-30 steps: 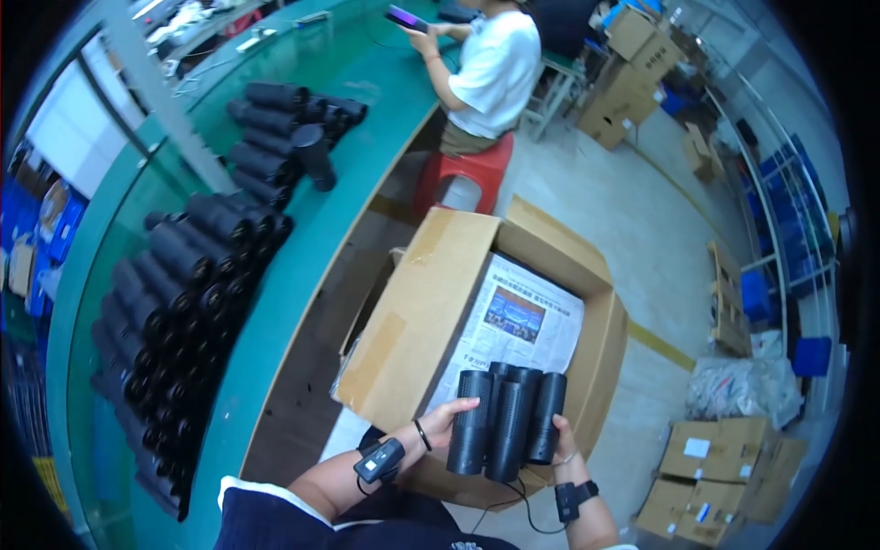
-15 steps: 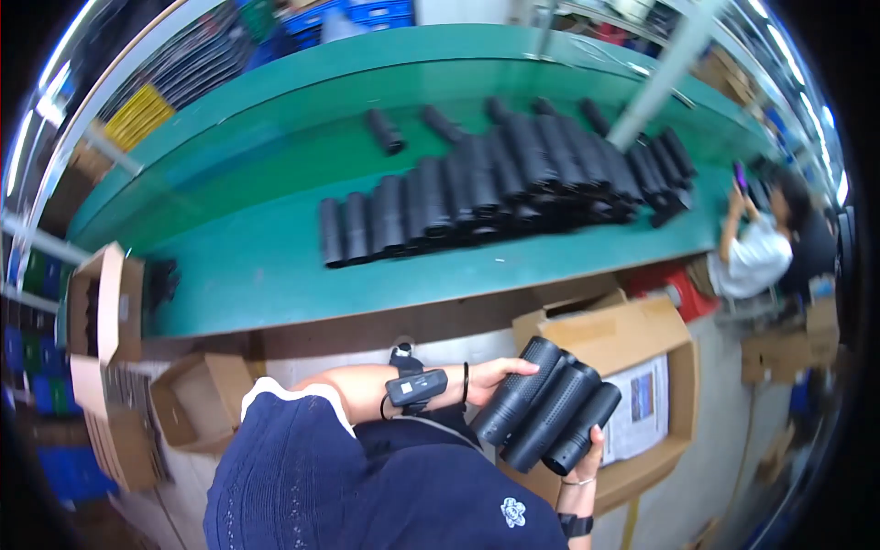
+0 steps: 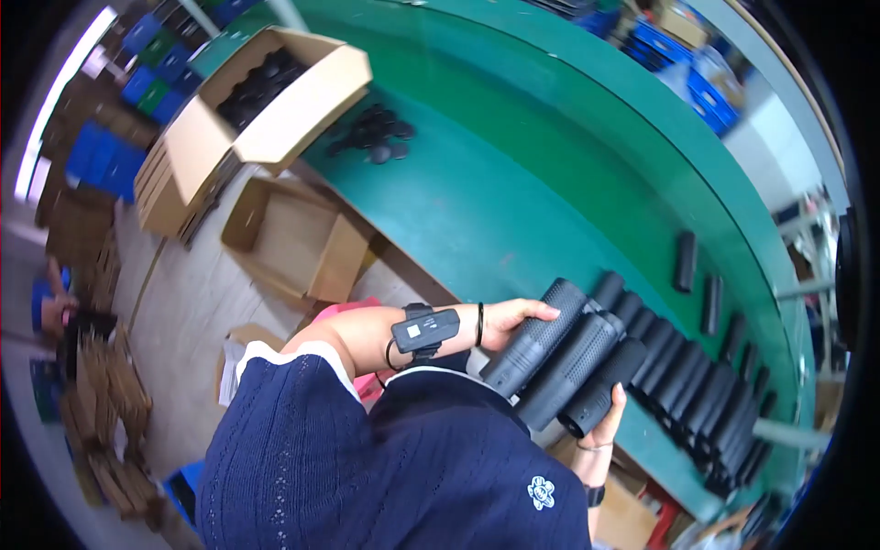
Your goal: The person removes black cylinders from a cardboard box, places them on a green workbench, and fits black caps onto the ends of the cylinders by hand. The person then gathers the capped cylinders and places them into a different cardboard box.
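Note:
Three black cylindrical tubes (image 3: 570, 368) with textured walls lie side by side between my hands, tilted in front of my body. My left hand (image 3: 513, 321) is closed on the row from its left end, thumb along the top of the leftmost tube. At the other end my right hand (image 3: 605, 423) grips the rightmost tube, its fingers partly hidden beneath. Just beyond the held tubes, a stacked row of similar black tubes (image 3: 701, 394) rests on the green workbench (image 3: 477, 215).
Small round black caps (image 3: 376, 133) lie at the bench's left part, beside an open carton (image 3: 302, 119) full of dark pieces. Another open cardboard box (image 3: 289, 238) stands below the bench edge. Single tubes (image 3: 686, 261) lie farther back. Flattened cardboard (image 3: 105, 412) is at far left.
My view and body have turned left, so the tube pile now sits at the right and the carton of dark pieces is closer. Both hands keep hold of the three tubes.

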Motion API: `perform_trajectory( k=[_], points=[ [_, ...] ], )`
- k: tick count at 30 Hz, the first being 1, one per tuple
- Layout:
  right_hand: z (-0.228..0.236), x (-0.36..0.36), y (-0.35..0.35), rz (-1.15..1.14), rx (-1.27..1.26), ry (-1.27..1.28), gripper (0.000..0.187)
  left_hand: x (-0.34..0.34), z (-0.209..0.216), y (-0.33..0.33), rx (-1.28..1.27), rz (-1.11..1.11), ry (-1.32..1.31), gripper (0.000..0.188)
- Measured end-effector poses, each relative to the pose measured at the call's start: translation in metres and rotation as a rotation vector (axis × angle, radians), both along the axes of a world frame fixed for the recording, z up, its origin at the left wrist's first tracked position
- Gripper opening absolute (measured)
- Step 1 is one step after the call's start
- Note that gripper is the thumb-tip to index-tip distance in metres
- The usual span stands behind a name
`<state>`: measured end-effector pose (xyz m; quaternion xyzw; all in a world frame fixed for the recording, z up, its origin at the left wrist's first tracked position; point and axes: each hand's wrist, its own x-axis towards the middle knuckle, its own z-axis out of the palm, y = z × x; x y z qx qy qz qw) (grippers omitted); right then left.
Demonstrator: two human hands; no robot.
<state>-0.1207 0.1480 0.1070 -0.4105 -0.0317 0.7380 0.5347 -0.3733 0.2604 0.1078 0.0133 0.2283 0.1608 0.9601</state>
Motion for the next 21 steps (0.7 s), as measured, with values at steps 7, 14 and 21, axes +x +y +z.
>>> perform_trajectory(
  k=[7,14,21],
  points=[
    [-0.046,-0.089,0.134,0.328,-0.007,0.037,0.053,-0.108,-0.020,0.042,0.011,0.366,0.085,0.059],
    [-0.080,-0.183,0.219,0.440,-0.075,0.177,0.048,-0.204,-0.071,0.105,-0.019,0.413,0.218,0.055],
    [-0.097,-0.241,0.277,0.298,0.007,0.008,0.043,-0.264,-0.109,0.219,0.016,0.273,0.205,0.052]
  ],
)
